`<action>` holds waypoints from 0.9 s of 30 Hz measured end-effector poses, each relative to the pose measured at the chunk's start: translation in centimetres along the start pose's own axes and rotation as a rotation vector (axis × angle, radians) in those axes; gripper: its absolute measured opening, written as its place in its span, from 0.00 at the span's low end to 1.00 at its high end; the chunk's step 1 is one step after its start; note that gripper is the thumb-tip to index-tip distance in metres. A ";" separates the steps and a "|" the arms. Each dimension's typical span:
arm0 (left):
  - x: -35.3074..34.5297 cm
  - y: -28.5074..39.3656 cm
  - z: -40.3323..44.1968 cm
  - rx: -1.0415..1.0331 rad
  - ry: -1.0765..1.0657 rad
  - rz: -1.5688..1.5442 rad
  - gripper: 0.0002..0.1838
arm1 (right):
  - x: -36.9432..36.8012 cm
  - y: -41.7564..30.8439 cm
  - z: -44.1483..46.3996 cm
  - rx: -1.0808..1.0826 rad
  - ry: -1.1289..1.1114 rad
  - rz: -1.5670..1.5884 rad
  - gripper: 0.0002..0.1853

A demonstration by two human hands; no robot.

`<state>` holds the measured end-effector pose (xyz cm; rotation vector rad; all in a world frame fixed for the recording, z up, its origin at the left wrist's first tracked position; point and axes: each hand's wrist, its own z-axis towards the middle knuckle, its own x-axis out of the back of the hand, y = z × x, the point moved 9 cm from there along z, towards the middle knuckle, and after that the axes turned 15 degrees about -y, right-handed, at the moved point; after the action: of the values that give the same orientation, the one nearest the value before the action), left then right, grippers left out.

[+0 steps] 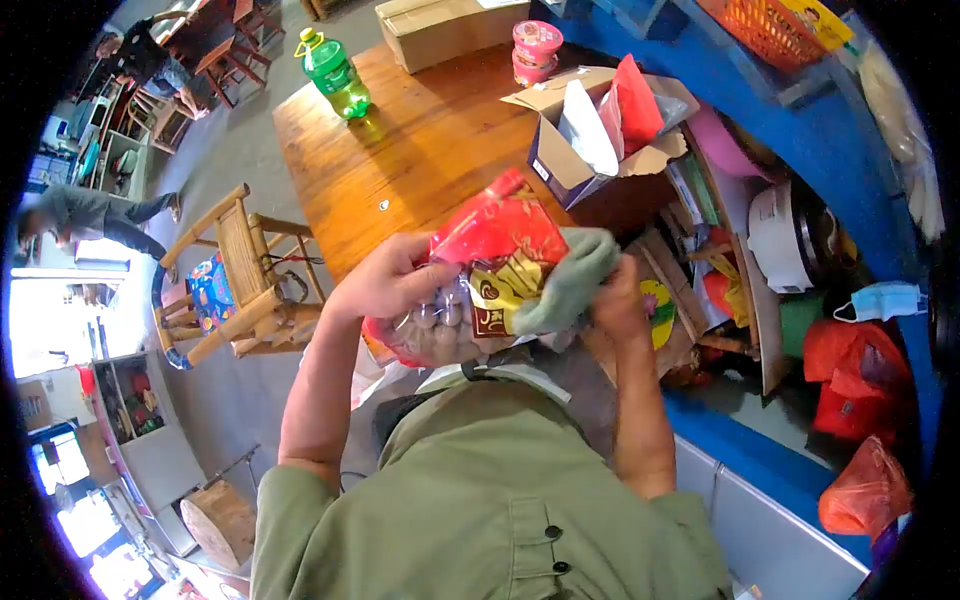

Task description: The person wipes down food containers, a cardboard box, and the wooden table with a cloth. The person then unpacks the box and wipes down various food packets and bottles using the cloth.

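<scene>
At the centre of the view, before the torso, lies a red-and-gold printed plastic packet (485, 285), tilted, with rounded contents (440, 310) showing through its clear lower part. The left hand (392, 280), at the packet's 9 o'clock, is closed on its film, thumb uppermost. The right hand (618, 300), at 3 o'clock, grips a grey-green cloth (578, 280) lying against the packet; its fingertips are hidden. Toward 12 o'clock extends a wooden table (420, 140), bearing a green plastic bottle (338, 80) at 11 and an open cardboard carton (562, 165) at 1. Likely hazards: thin film slipping or tearing under a one-sided pinch, spilling the contents, or bunched cloth snagging the packet.
</scene>
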<state>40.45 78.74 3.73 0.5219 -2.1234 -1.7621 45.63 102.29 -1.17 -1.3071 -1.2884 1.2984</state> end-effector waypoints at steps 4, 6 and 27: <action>-0.2 -0.8 1.2 0.003 0.000 0.038 0.20 | 3.2 -2.8 -0.2 -0.042 0.179 0.142 0.15; -0.4 -1.4 2.6 -0.061 -0.004 -0.087 0.20 | 3.8 -1.7 0.0 -0.085 0.138 0.433 0.14; 6.1 -3.8 6.5 -0.407 0.878 -0.603 0.15 | -7.8 1.8 1.0 0.096 -0.245 -0.782 0.22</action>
<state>32.30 80.83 -1.01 1.5660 -1.0243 -1.6806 45.44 94.30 -2.27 -0.4763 -1.6520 0.9431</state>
